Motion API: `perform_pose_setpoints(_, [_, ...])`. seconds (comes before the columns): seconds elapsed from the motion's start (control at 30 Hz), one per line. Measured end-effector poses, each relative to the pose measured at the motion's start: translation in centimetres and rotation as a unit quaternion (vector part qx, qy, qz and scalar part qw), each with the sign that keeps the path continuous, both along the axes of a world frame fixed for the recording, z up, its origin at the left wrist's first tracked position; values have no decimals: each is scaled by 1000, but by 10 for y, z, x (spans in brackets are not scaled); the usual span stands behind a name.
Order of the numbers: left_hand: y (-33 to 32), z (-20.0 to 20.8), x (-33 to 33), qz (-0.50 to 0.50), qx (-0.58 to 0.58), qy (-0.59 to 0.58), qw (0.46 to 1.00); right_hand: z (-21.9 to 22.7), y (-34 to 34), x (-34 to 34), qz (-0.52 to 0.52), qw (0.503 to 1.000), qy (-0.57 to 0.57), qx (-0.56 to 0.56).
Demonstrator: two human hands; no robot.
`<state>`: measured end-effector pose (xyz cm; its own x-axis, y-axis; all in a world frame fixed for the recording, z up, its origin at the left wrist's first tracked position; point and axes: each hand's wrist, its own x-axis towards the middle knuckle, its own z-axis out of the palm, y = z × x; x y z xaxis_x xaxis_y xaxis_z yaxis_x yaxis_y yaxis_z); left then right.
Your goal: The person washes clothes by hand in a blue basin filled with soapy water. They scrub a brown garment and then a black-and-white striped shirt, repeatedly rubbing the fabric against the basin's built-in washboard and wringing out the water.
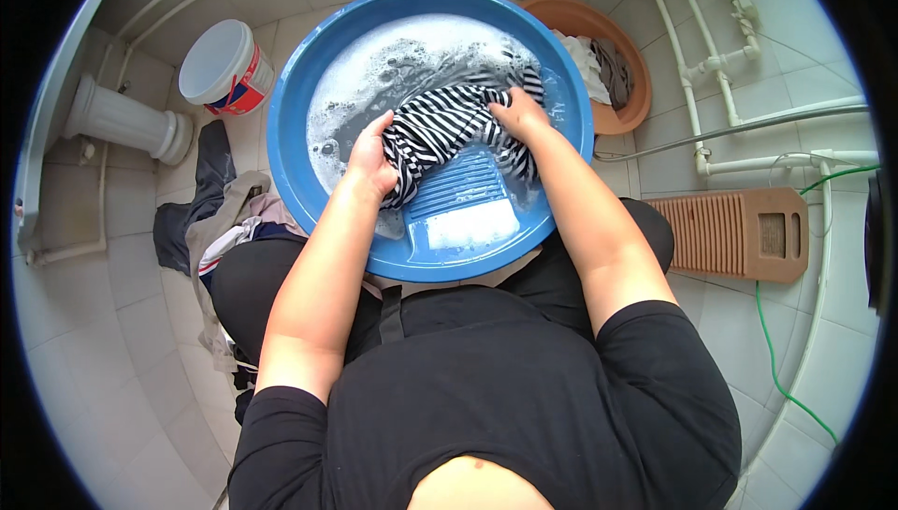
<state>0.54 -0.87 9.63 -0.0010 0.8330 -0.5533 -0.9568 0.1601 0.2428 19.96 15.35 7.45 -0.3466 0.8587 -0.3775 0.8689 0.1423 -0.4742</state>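
Note:
A black-and-white striped garment (444,122) is stretched between my two hands over a round blue basin (285,150). My left hand (372,159) grips its left end, thumb on top. The fingers of my right hand (517,115) close on the cloth at the right, where more striped fabric hangs into the water. White suds (355,65) float on the grey water behind the garment. Below it, the ribbed washboard (458,187) moulded into the basin's near side shows, with foam lying on its lower part. Some fingertips are hidden by the cloth.
A white bucket (213,61) stands at the far left, near a white pedestal (126,122). Dark and beige clothes (220,196) lie left of the basin. An orange-brown tub (636,103) holds clothes at the far right. A brown washboard (720,229), pipes (730,122) and a green cord (772,351) are on the right.

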Motion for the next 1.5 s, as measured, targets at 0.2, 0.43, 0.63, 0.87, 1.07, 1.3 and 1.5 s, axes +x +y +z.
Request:
perform_pose_setpoints(0.2, [9, -17, 7, 20, -48, 23, 998, -93, 44, 1, 125, 971, -164, -123])
perform_pose_setpoints(0.43, [9, -19, 9, 43, -4, 50, 998, -41, -3, -10, 71, 979, -166, 95])
perform_pose_setpoints(0.63, [13, -8, 12, 85, 69, 88, 990, 33, -57, -49, 186, 908, 292, 235])
perform_pose_setpoints(0.87, [9, -20, 11, 29, 160, 37, 986, 67, -148, -70, 298, 833, 438, 162])
perform_pose_setpoints(1.07, [9, -26, 39, 94, 7, 86, 992, 54, -115, -77, 197, 838, 425, 279])
perform_pose_setpoints(1.3, [-12, -33, 26, 88, 205, 210, 952, 71, -154, -81, 269, 835, 409, 251])
perform_pose_setpoints(1.5, [4, 20, 44, 50, -112, 212, 969, 46, -93, -76, 56, 909, 383, 158])
